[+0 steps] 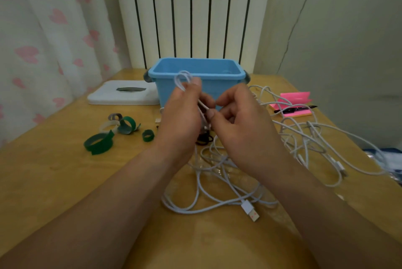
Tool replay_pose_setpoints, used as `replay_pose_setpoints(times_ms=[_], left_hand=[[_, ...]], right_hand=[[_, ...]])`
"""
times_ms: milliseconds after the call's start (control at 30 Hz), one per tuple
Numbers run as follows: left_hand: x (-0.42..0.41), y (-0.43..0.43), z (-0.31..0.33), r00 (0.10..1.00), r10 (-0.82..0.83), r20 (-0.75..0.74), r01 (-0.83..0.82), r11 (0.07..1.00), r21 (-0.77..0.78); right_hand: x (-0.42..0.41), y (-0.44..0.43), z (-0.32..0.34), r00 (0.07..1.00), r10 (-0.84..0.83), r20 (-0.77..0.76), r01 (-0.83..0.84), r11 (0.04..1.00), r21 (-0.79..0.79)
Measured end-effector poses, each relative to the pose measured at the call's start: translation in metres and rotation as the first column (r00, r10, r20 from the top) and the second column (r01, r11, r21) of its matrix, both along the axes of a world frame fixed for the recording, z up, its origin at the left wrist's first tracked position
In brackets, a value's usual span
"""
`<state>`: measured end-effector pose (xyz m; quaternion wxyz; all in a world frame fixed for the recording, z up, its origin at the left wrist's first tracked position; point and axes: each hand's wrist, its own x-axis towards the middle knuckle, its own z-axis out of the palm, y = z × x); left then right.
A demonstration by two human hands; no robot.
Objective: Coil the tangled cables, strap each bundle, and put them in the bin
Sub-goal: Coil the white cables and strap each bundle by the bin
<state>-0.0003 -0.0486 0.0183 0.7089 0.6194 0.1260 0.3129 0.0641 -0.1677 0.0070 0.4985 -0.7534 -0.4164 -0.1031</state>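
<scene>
Right now my left hand [180,112] is curled round a small coil of white cable [183,77], with the top loops poking out above my fingers just in front of the near rim of the blue bin [219,75]. The bin itself is at the middle of the desk's far edge. My right hand [241,120] is close beside the left one, thumb and forefinger pinching the same cable where it leaves the coil. The coil's long axis slants from the loops at the top, near the bin, down towards my right thumb. From there the loose length drops into the tangle [217,173] on the desk [65,181] under my wrists, and a plug [250,210] lies towards the near edge. I judge the coiling unfinished, as a good deal of slack is on the desk, though I cannot tell which strands belong to this cable. Slack has to come up from below and to the right, so the right hand should feed it while the left holds the coil. The green straps [99,141] lie towards the desk's left edge, well apart from the coil and nearer my left hand, which is occupied. When the time comes, I expect the right hand will need to reach across, or the coil will have to change hands. The bin is straight ahead of the coil, so dropping it in is a short forward move.
</scene>
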Motion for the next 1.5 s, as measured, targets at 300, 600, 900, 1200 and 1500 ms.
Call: replay_pose_setpoints(times_ms=[300, 600, 900, 1200, 1500], left_hand=[[-0.004, 0.036, 0.017, 0.973, 0.049, 0.226, 0.021, 0.953, -0.301], [-0.02, 0.077, 0.023, 0.963, 0.258, 0.081, -0.269, 0.943, 0.193], [-0.013, 0.018, 0.007, 0.928, -0.183, -0.324, 0.349, 0.731, 0.586], [-0.014, 0.024, 0.007, 0.896, -0.225, -0.383, 0.429, 0.659, 0.617], [-0.011, 0.017, 0.0, 0.992, -0.003, -0.129, 0.08, 0.802, 0.592]], right_hand=[[0.021, -0.009, 0.001, 0.991, 0.001, 0.131, 0.042, 0.944, -0.326], [0.038, -0.026, 0.013, 0.987, -0.02, 0.16, 0.098, 0.86, -0.5], [0.04, -0.023, 0.017, 0.997, 0.068, 0.038, -0.059, 0.979, -0.195], [0.035, -0.021, 0.016, 0.988, 0.125, -0.088, -0.126, 0.992, -0.001], [0.03, -0.023, 0.022, 0.971, 0.162, -0.176, -0.164, 0.986, 0.002]])
